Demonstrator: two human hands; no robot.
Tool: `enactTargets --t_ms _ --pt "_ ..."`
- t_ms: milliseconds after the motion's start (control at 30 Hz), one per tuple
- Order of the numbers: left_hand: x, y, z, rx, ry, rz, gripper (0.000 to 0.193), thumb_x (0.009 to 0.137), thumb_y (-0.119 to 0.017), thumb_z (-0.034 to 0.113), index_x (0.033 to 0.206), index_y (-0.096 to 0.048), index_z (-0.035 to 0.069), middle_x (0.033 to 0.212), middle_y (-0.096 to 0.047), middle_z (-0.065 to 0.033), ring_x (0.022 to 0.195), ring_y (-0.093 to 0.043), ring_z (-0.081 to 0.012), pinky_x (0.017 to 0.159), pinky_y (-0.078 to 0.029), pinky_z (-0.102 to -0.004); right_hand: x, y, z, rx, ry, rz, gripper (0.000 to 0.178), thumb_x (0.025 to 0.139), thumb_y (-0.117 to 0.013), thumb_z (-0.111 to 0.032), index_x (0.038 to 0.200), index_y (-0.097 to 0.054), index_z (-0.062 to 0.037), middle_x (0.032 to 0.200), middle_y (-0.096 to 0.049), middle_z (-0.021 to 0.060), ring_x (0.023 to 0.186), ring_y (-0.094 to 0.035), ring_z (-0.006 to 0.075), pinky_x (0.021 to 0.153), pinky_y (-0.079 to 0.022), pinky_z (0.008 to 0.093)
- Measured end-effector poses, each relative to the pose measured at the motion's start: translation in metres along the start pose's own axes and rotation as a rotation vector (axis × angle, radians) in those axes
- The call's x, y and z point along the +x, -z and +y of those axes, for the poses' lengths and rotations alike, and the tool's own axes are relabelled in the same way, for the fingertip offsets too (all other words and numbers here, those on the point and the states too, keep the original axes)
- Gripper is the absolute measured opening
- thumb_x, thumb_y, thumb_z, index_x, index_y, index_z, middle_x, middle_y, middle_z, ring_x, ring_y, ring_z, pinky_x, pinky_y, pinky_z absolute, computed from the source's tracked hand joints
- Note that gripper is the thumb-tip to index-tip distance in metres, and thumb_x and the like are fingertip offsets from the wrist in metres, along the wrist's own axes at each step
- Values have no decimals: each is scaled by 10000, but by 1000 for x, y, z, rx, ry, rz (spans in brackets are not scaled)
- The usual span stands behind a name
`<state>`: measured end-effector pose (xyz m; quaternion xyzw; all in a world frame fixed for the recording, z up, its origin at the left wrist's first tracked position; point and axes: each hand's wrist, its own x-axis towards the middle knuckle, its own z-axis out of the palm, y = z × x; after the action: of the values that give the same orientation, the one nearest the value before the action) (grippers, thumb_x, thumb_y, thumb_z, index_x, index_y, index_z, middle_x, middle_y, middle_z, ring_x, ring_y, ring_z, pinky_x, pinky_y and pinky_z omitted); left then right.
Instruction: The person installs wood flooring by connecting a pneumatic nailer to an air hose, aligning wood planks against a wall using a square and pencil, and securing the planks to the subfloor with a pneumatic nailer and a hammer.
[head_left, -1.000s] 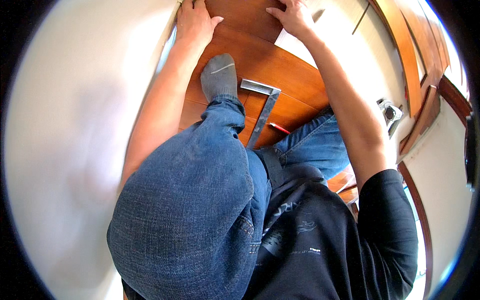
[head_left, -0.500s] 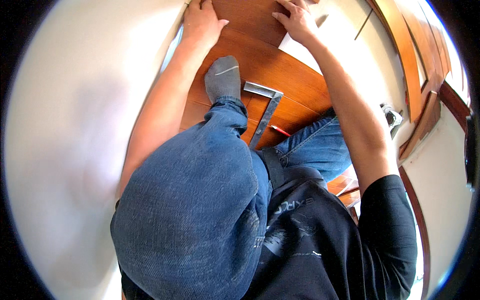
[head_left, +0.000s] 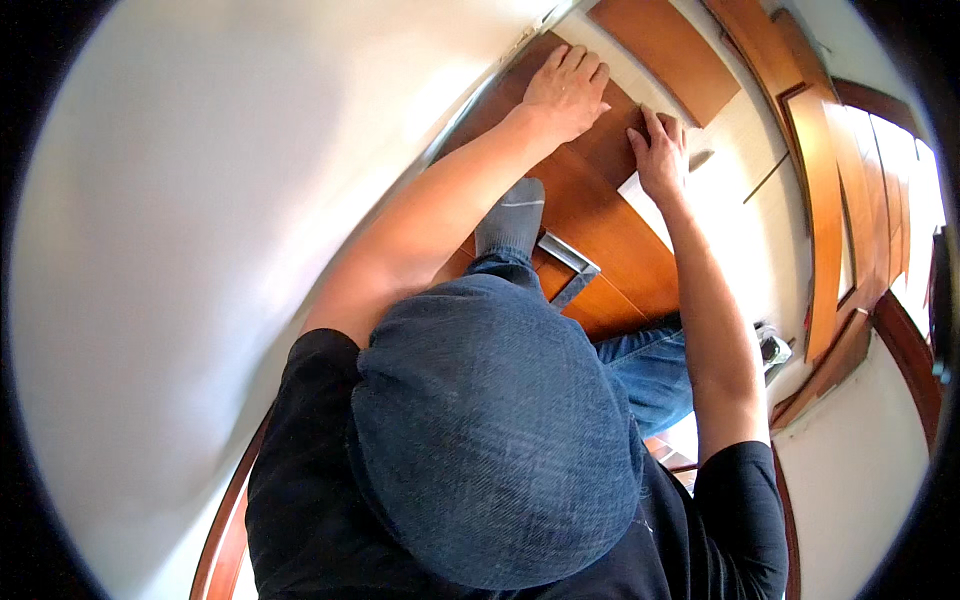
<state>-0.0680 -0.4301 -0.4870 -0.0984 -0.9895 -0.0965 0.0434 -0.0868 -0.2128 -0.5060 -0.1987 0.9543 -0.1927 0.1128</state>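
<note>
Wall (head_left: 200, 250) at left, dark board (head_left: 600, 152) beside it, left hand (head_left: 568, 95) and right hand (head_left: 662, 155) now closer together toward its far end.

My view has tilted: the raised denim knee (head_left: 500, 430) hides more, and a loose plank (head_left: 665, 55) comes into sight beyond the board. The left forearm (head_left: 440, 215) slants across from the wall side. The board lies just ahead of the grey-socked foot (head_left: 512, 215); I judge contact is gathering toward its far right. The left hand rests palm down, fingers loosely spread, gripping nothing; the right hand has thumb and bent fingers at the corner, pinching or not, I cannot tell.
</note>
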Motion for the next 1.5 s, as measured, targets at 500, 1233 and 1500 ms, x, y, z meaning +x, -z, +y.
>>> enactTargets --t_ms 500,1233,1500 --pt "14 -2 10 56 32 -225 530 999 -606 427 1371 -571 53 1381 -571 -144 1361 -489 -322 1120 -415 -482 1 21 3 -54 -35 -152 467 1013 -601 -323 1460 -561 -194 1344 -573 214 1323 -496 388 1120 -430 486" --pt "-2 -3 10 171 -6 -315 619 1041 -508 346 1557 -358 39 1607 -362 -147 1537 -260 -299 1252 -221 -485 6 -12 -37 137 372 325 536 939 -594 -177 1451 -505 -45 1501 -468 213 1345 -490 375 1144 -378 523" --pt "-91 -10 19 25 58 -370 865 1030 -432 603 1650 -131 80 1725 -52 -166 1595 -20 -340 1282 -58 -525 -206 91 -27 257 94 -257 396 905 -686 -117 1289 -633 -39 1399 -568 218 1330 -535 393 1134 -445 468"
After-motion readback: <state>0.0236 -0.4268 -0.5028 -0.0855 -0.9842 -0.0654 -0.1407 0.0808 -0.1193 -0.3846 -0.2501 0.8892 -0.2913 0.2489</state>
